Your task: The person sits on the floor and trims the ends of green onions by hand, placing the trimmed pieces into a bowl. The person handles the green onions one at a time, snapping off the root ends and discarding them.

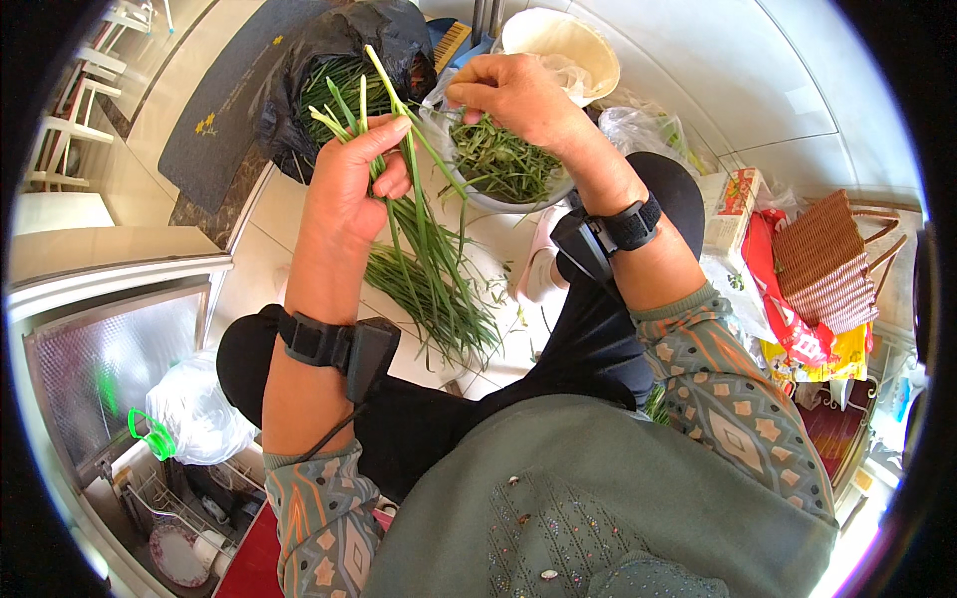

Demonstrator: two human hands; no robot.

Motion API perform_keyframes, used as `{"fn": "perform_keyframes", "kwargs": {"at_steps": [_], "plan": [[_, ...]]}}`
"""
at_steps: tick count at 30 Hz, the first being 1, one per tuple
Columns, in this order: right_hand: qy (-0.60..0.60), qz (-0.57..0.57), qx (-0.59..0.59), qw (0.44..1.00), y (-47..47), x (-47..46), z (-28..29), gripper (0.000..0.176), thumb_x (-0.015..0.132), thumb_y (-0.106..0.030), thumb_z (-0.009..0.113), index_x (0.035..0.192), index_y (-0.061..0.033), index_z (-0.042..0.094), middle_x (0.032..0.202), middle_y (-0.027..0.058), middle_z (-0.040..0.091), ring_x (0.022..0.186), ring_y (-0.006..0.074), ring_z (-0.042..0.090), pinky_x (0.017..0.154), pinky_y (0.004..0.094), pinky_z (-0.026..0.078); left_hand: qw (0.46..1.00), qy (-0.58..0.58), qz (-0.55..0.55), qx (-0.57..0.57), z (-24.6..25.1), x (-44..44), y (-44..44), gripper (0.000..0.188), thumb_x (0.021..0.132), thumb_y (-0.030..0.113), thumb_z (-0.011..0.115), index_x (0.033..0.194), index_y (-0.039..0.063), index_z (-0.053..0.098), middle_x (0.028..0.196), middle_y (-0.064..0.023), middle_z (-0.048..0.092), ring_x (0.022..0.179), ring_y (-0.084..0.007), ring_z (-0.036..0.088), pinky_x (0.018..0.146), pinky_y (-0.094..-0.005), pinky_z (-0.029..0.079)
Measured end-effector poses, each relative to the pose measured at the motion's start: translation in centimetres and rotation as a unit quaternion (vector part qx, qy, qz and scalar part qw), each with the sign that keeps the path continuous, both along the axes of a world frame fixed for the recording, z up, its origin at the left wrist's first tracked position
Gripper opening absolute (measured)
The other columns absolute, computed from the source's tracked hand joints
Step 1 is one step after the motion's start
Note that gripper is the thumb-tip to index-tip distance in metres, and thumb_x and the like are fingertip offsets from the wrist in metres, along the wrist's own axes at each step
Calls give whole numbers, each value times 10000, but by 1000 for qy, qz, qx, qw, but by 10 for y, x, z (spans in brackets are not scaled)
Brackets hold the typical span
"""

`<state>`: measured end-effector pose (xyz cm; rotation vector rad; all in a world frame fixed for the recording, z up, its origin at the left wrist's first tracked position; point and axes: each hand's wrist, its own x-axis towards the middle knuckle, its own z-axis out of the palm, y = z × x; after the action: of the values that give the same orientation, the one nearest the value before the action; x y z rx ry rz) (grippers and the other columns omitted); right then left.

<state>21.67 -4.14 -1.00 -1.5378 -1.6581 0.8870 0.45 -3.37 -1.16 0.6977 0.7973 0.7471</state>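
Observation:
My left hand [362, 168] grips a small bunch of garlic chives [421, 217], pale stem ends up and green leaves hanging down. Below it, a larger pile of chives [456, 314] lies on the tiled floor. My right hand [516, 97] is over a bag-lined bin [516, 205] filled with green trimmings [501, 161]. Its thumb and fingertips are drawn together; whether something thin is between them cannot be made out. Behind my left hand, a black plastic bag [351, 34] gapes, with more chives [318, 93] inside.
A white bucket [598, 52] stands against the tiled wall. A dark mat [224, 105] lies at the far left. A brown woven basket [819, 239] and packages are on the right. At lower left are a bag-covered bottle [198, 411] and a dish rack [168, 504].

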Motion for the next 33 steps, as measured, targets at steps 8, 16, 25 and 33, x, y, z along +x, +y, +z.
{"fn": "perform_keyframes", "kwargs": {"at_steps": [8,16,25,33], "plan": [[159,40,-57,985,-5,-21,8,226,888,-246,628,836,-31,676,761,9,657,639,71,572,601,235,462,1000,1,1,-1,-1,-1,2,250,879,140,612,1101,27,627,724,11,560,412,-64,339,455,-231,276],[262,34,-63,963,-5,-29,4,270,912,-313,619,851,-55,671,716,-38,565,620,46,454,569,193,373,1000,15,-11,-2,-5,3,1,137,810,73,677,907,-17,640,632,-4,523,413,-79,379,434,-245,293],[330,32,-78,940,-2,-28,1,233,893,-279,649,871,-49,672,702,-44,553,608,46,442,559,195,360,998,60,-25,21,-1,6,-3,138,858,136,635,915,11,648,561,17,480,408,-70,350,457,-242,271],[319,33,-64,945,-1,-27,2,190,898,-225,637,882,-40,676,681,-34,550,591,49,437,550,193,364,997,-9,-74,12,4,6,-5,183,834,86,653,980,-25,648,655,-4,541,416,-60,348,435,-227,283]]}}
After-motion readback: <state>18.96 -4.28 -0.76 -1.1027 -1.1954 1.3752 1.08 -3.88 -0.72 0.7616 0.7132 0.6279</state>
